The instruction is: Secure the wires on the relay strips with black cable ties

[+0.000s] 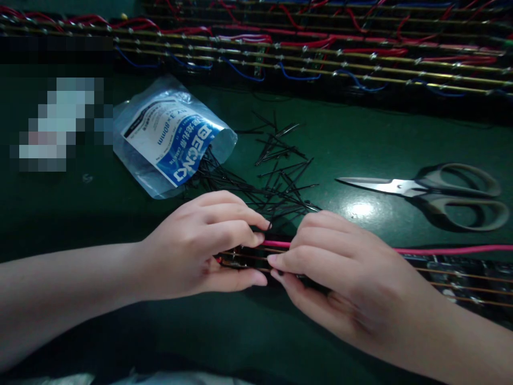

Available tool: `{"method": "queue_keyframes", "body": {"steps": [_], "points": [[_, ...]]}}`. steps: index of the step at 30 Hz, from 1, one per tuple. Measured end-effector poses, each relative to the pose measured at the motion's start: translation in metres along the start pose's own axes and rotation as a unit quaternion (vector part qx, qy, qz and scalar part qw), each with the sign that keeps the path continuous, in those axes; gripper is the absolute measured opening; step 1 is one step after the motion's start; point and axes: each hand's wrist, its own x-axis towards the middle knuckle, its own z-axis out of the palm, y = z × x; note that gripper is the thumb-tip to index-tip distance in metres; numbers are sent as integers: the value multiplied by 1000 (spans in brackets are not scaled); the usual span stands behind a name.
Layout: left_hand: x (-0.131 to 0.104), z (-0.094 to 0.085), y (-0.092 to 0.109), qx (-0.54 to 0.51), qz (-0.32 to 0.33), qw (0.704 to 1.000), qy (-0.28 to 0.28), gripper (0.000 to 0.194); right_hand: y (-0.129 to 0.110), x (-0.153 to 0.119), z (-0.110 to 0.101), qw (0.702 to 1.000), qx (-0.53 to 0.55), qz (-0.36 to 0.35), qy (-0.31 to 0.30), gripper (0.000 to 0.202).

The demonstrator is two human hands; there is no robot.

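Observation:
A long dark assembly with copper-coloured rods [465, 283] lies across the bench, a pink-red wire [449, 250] running along its far edge. My left hand [204, 246] is curled around the assembly, fingertips at the wire and thumb on the near side. Just to its right, my right hand [340, 267] has index finger and thumb pinched together at the rods; what lies between them is too small to make out. Beyond both hands, black cable ties [280, 187] are scattered, some coming out of an open clear plastic bag [172, 139] with a blue and white label.
Scissors [404, 188] with dark handles lie at the right, blades pointing left. Along the back run more rod assemblies [320, 64] with red and blue wires. The bench top [192, 337] is dark green. A blurred-out patch covers the upper left.

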Motion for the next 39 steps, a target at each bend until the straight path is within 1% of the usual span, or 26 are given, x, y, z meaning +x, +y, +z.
{"method": "queue_keyframes", "body": {"steps": [7,15,21,26,32,39], "points": [[0,0,0,-2,3,1000,0,26,2,0,1,1000,0,-4,2,20],[1,3,1,-40,2,999,2,21,4,1,2,1000,0,-7,9,20],[3,-1,1,-44,1,999,-33,28,3,3,-1,1000,13,12,14,20],[3,-1,-1,-42,13,998,-35,28,5,3,-1,998,36,32,43,13],[2,1,-2,-56,3,998,-25,28,4,3,-2,997,33,45,47,15],[3,0,-3,-53,17,998,-27,29,3,3,-5,998,35,41,45,13]]}}
